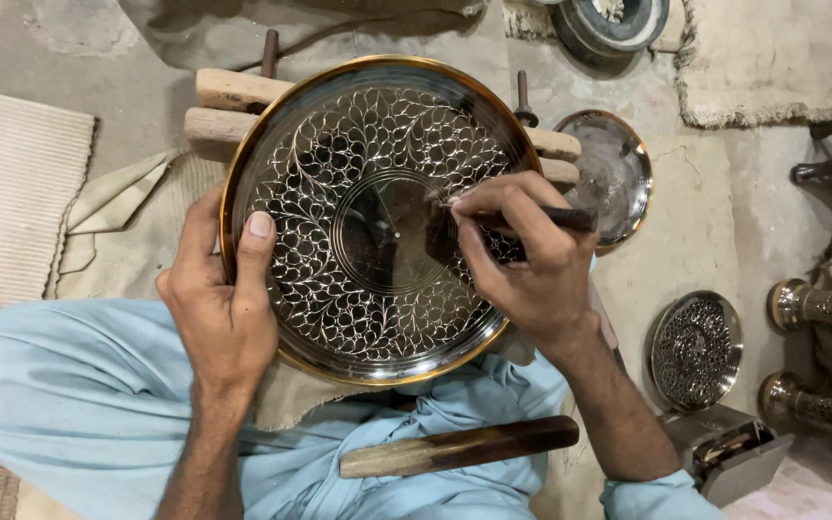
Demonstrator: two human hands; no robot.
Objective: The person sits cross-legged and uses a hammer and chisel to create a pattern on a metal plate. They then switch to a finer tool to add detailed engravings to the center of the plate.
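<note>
Head view is showing a large engraved round tray (377, 220) lying tilted against wooden bars (233, 106), its rim toward 12 o'clock raised. Left hand (219, 308) is clamping the rim at 8 o'clock, thumb pressing on the face. Right hand (522, 255) is pinching a dark engraving tool (541, 219) closed between fingers; its long axis is running 9-to-3, tip pointing toward 9 o'clock, touching near the tray's centre. A wooden mallet (459, 448) is resting on the lap at 6 o'clock.

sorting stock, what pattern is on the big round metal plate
Leaf-and-vine engraving on the big round brass-rimmed metal plate, head view.
</note>
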